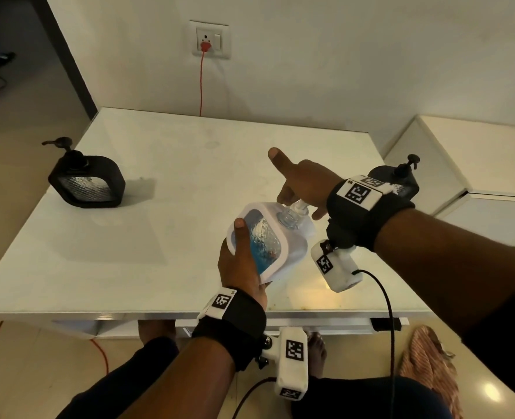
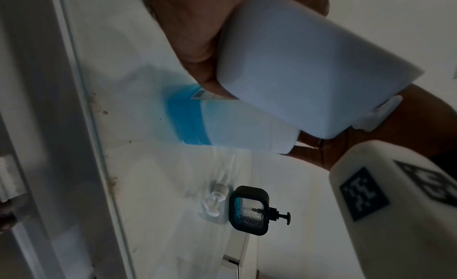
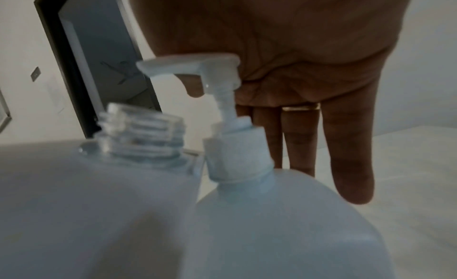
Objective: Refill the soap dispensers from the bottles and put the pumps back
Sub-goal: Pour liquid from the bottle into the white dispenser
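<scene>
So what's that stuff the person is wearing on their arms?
Each wrist wears a wide black band: left wrist band, right wrist band. White tags printed with black square codes sit on top. A white boxy camera hangs below each, trailing a dark cable. A gold ring is on a right finger.

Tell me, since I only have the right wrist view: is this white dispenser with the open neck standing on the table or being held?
Observer: Held. The left hand grips the white dispenser, lifted off the table and tilted toward the refill bottle.
Operator: Where is a pump for it?
Observer: A loose white pump lies on the table beside a black dispenser.
Operator: Is any soap left in the refill bottle?
Observer: Yes. The left wrist view shows a band of blue soap near its bottom end only.
</scene>
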The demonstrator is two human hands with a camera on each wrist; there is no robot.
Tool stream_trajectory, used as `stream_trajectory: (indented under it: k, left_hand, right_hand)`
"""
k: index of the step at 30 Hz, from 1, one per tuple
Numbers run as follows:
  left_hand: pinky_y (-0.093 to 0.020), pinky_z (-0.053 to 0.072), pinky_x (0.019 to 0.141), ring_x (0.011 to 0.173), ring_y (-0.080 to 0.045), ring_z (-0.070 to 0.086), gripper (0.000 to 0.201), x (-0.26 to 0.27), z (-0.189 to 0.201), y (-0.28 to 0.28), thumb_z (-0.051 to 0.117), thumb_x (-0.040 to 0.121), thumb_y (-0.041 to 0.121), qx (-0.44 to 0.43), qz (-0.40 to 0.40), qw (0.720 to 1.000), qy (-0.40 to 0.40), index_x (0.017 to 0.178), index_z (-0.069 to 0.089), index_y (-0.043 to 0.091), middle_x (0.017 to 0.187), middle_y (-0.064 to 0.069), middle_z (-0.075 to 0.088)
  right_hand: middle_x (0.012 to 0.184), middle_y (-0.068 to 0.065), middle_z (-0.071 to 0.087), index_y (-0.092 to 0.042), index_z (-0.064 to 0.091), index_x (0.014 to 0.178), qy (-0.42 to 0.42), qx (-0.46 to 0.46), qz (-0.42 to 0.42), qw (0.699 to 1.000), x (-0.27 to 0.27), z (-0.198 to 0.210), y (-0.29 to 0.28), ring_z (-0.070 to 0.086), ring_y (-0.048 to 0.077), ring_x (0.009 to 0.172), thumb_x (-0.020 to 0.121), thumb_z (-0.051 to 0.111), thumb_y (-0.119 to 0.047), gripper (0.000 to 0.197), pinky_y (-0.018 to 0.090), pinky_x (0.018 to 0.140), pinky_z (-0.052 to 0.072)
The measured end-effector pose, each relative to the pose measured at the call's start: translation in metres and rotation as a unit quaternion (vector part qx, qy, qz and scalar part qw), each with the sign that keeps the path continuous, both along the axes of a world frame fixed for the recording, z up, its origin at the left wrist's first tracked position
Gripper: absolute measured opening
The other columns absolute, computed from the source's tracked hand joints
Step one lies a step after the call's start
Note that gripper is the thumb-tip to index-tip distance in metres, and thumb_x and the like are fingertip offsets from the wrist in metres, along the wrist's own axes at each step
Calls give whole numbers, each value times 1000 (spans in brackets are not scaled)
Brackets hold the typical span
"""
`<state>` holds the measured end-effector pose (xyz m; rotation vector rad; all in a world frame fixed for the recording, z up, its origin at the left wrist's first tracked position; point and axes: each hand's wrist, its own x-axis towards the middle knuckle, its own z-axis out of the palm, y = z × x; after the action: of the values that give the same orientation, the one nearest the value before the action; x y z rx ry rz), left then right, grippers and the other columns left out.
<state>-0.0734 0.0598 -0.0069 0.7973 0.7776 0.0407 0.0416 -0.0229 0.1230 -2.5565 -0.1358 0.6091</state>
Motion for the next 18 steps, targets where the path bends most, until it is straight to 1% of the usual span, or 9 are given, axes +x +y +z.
stream_trajectory:
  k: [3,5,7,10,11,13,14,15,18]
  left_hand:
    - [-61,59,96,115,-33,70,58,1,-1,0,63,87,71,-3,0,1000,-3,135,60,38,127,-4,73]
    - [-61,58,97,115,-33,71,52,1,-1,0,62,90,69,-4,-3,1000,-4,133,61,39,127,-4,73]
    - [-61,58,98,116,-33,70,53,3,-1,0,62,90,69,-7,-3,1000,-4,134,60,40,128,-4,72]
    - [-61,59,96,115,-32,70,53,3,-2,0,61,91,69,-3,-3,1000,-10,135,60,39,127,-4,72]
    - [-61,59,96,115,-32,70,55,3,-3,-1,62,90,70,-3,-3,1000,-12,135,60,39,127,-4,73]
    - [-61,59,95,115,-32,70,64,3,-4,-1,63,82,75,-1,-4,1000,-10,135,60,40,128,-4,72]
    - [-61,59,96,116,-32,70,69,3,-4,-1,64,77,77,0,-3,1000,-9,135,60,41,128,-3,72]
    - [-60,59,96,116,-32,70,69,3,-4,-1,64,77,77,3,-3,1000,-7,135,60,41,129,-3,72]
    - [-60,59,97,117,-32,69,58,4,-5,-1,62,87,73,6,1,1000,-2,135,60,41,129,-3,71]
  right_hand:
    - [89,3,74,-8,78,84,-10,11,-13,1000,1,-3,0,66,24,86,94,13,-79,96,45,90,53]
    - [81,1,72,-7,77,83,-11,13,-15,1000,0,-4,0,65,23,80,94,14,-79,96,46,90,54]
    - [78,1,71,-5,77,83,-15,12,-18,1000,-1,-5,0,64,23,78,94,15,-79,97,47,92,54]
    - [78,2,71,-4,77,85,-24,6,-18,1000,-1,-6,-1,64,23,78,94,17,-79,96,49,92,55]
    - [79,2,72,-4,76,86,-28,3,-17,999,-1,-7,0,64,22,77,94,17,-79,96,49,92,55]
    - [80,4,72,-4,77,88,-40,-9,-16,999,-1,-8,0,64,22,74,93,19,-80,96,48,89,56]
    - [79,5,72,-3,77,89,-47,-14,-16,999,-1,-9,0,64,23,71,93,20,-80,96,48,88,57]
    - [77,5,72,-3,77,89,-52,-19,-16,998,-1,-10,0,64,22,68,93,21,-80,95,47,87,58]
    - [68,2,69,-2,77,88,-66,-28,-18,997,-1,-13,-1,62,20,62,95,23,-78,93,44,86,58]
